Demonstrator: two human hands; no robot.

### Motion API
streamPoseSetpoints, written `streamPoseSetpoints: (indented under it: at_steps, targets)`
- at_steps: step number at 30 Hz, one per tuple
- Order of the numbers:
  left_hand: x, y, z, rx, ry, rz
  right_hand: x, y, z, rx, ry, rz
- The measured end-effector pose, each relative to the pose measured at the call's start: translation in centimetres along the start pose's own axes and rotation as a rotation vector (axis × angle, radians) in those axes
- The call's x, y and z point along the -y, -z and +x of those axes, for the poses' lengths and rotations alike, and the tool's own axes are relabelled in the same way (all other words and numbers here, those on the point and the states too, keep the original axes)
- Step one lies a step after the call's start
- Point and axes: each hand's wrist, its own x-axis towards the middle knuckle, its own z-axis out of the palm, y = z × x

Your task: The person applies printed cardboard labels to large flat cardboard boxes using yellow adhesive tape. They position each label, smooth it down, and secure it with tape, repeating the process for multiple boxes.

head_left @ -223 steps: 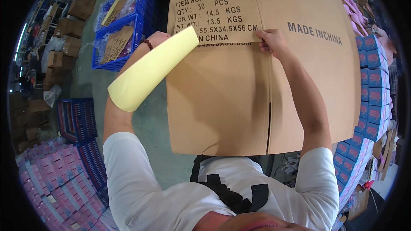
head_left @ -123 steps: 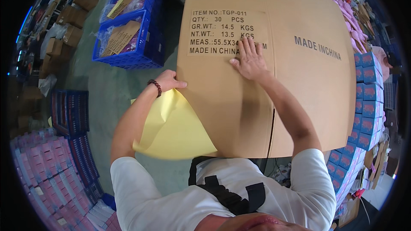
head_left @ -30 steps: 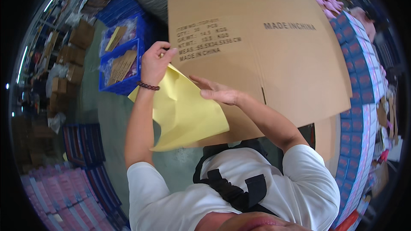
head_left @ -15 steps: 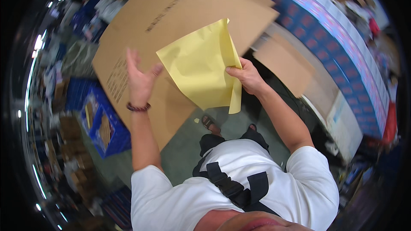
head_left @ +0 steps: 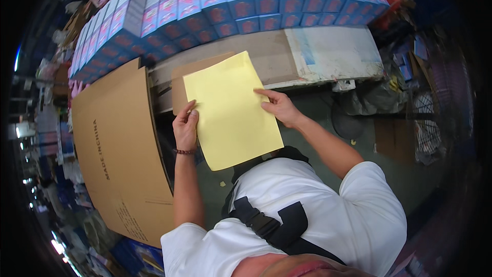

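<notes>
A flat yellow paper sheet point(head_left: 230, 113) is held out in front of my body, above the near edge of a bench. My left hand point(head_left: 185, 125), with a beaded bracelet at the wrist, pinches its left edge. My right hand point(head_left: 277, 106) grips the right edge. A smaller piece of brown cardboard point(head_left: 179, 88) lies behind the sheet on the bench. The large printed cardboard sheet point(head_left: 115, 159) is off to my left.
The worn bench point(head_left: 328, 54) runs across ahead of me, carrying a long row of blue and pink boxes point(head_left: 225, 5). Dark bags point(head_left: 369, 100) and a black fan-like cage point(head_left: 425, 131) are at the right. Shelves and clutter line the far left.
I have turned rightward from the large cardboard, now at my left, toward the boxed bench. My left hand has taken hold of the yellow sheet again, which has been straightened out flat.
</notes>
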Motion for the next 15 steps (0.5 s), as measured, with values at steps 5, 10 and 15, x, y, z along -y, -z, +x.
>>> streamPoseSetpoints:
  at_steps: [5,10,15]
  targets:
    - [-1.3,-3.5,3.8,0.445,-0.150,0.051,1.2,4.1,-2.0,0.011,0.123,-0.008]
    - [-1.7,-7.2,7.8,0.500,-0.272,0.382,1.3,6.8,-1.7,-0.320,-0.038,-0.454]
    - [-2.8,-10.4,10.9,0.388,-0.890,0.566,1.6,8.1,-1.2,-0.634,0.447,-0.697]
